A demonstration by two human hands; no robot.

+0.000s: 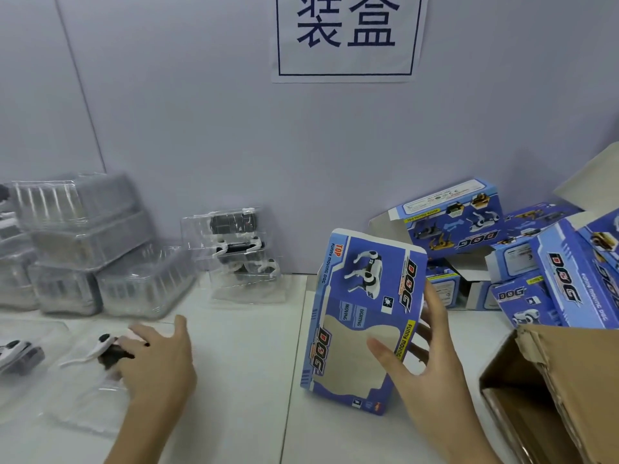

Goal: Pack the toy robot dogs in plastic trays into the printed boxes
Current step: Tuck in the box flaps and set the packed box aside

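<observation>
At the far left a heap of clear plastic trays (83,242) is piled against the wall, and a toy robot dog (16,354) lies at the picture's edge. Just right of that, the left hand (157,360) rests on a second dog in its plastic tray (100,351) on the white table (241,363); the fingertips are over the toy, but blur hides whether they curl round it or only press on it, so I cannot tell how that hand is set. The dog's long axis runs roughly left to right, with its white leg stretched away to the left of the hand. Behind, near the wall, a small stack of trayed dogs (234,242) stands apart. Right of centre, the right hand (432,356) holds a printed box (361,316) upright on the table, thumb across the window panel and fingers behind the right edge. The box's long axis runs from near to far, tilted a little. The tray lies well to the box's left, nearer the left hand, so that hand would likely carry it rightward. More printed boxes (522,249) pile up further right, beside an open cardboard carton (562,380).
</observation>
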